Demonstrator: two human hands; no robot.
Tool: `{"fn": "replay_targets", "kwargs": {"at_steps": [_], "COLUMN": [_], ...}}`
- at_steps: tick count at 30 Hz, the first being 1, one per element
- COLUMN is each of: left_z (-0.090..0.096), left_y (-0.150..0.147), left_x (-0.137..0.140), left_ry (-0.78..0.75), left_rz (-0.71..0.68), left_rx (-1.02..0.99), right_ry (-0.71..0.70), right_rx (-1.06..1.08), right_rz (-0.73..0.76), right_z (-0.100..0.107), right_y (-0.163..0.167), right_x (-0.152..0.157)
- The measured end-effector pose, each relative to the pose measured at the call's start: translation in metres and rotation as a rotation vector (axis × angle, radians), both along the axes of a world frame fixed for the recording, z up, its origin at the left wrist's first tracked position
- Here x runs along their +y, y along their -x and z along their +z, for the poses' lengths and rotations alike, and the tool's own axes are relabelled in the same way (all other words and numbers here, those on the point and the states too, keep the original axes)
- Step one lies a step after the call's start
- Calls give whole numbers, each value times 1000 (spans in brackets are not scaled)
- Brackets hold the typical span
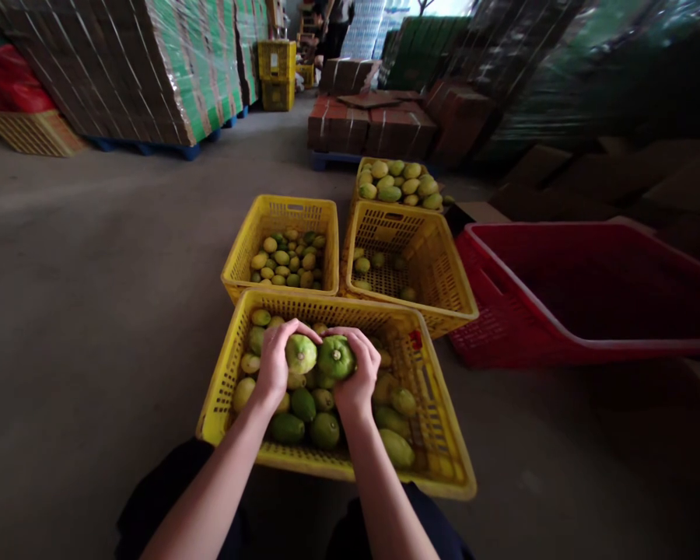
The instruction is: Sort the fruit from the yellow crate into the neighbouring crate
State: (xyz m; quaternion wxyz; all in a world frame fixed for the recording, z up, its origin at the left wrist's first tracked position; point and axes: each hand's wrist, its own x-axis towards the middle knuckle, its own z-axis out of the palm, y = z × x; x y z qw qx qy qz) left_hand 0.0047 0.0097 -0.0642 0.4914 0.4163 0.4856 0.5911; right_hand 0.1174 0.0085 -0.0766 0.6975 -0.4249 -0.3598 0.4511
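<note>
Over the near yellow crate [446, 424], my left hand [275, 358] curls round a pale green lemon [301, 354]. Close beside it, my right hand [360, 372] is wrapped round a darker green lemon [335, 358]. Both fruits have their stem ends turned towards me, and the fingertips of the two hands nearly meet above them. Below lie several loose lemons [325, 430], green and yellow, spread over the crate floor. My wrists and hands hide part of this layer.
Behind stand a left yellow crate [233, 257] with many small lemons, a right yellow crate [452, 264] with a few, and a heaped crate [363, 167]. A red bin [478, 327] is at right. Farther back are wrapped pallets [204, 70], cartons [341, 128] and a person [338, 27].
</note>
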Motion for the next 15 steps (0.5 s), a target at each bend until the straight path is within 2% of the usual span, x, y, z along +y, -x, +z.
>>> {"fn": "replay_targets", "kwargs": {"at_steps": [5,9,12,15], "left_z": [5,6,6,4], "left_y": [5,9,9,8], "left_x": [-1,-1,-1,2], "left_ry": [-121,-140,-130,-62], "left_rz": [-93,-120,-116,-90], "left_rx": [38,39,45,23], "right_ry": [-118,-164,-168,-90], "right_rx": [-77,-140,-168,-151], "right_rz": [15,4,-22,2], "right_z": [-3,-4,-3,0], "right_y": [-1,-2,-3,-1], "right_x": [-3,-5,-7,-6]}}
